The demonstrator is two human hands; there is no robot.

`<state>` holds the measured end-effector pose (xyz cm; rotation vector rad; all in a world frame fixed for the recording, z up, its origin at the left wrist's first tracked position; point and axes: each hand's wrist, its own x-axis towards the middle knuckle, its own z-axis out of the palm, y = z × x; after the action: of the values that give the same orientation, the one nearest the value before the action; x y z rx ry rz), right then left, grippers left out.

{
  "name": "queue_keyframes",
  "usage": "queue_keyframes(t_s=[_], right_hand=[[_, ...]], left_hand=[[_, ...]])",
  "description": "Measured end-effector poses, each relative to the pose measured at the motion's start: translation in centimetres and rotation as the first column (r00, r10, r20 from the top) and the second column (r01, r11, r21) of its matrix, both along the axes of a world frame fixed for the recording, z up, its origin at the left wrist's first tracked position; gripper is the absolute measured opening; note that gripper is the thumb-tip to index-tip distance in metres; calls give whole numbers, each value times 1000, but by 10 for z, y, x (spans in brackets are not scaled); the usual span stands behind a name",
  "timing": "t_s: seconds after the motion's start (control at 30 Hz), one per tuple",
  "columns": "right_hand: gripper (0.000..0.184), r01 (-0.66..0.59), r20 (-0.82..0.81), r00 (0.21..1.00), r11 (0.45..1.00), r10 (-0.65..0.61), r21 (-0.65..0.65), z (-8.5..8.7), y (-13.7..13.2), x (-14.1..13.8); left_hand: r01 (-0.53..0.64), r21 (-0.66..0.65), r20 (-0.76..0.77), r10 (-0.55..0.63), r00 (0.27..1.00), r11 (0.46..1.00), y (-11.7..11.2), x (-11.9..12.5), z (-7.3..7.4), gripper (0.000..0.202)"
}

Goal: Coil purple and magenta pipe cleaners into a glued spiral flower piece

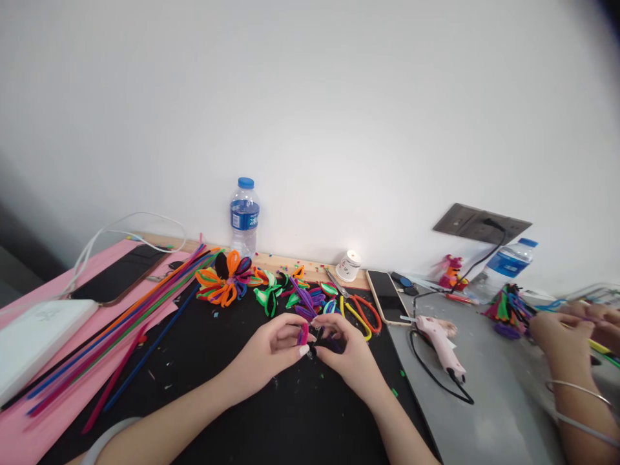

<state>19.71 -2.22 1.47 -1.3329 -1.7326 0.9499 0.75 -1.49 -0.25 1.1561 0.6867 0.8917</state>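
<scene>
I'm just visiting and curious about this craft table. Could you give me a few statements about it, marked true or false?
1. Both hands, the left hand and the right hand, pinch a small pipe-cleaner piece. True.
2. The water bottle by the wall has a red cap. False: it is blue.
3. The glue gun lies on the grey mat. True.
4. The scissors are in the left hand. False: they lie on the table.

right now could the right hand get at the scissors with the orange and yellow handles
Probably yes. The right hand is pinching a small pipe-cleaner piece together with the left hand, and the scissors lie flat on the black mat just beyond it, with nothing between them. It would have to let go first.
</scene>
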Motion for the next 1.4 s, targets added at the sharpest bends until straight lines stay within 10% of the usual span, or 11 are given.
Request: queue_keyframes(t_s=[0.57, 1.03, 1.4], right_hand=[[40, -173, 104, 980, 985, 169, 29, 2, -7, -7], [11, -47, -399, 917, 985, -23, -164, -1, 0, 3], [18, -106, -127, 988, 979, 85, -174, 1, -3, -2]], left_hand=[[-13, -168, 138, 36, 990, 986, -2, -1, 9, 31], [-294, -138, 72, 306, 949, 946, 6, -3, 7, 33], [-403, -178, 136, 428, 893, 898, 7, -4, 10, 33]])
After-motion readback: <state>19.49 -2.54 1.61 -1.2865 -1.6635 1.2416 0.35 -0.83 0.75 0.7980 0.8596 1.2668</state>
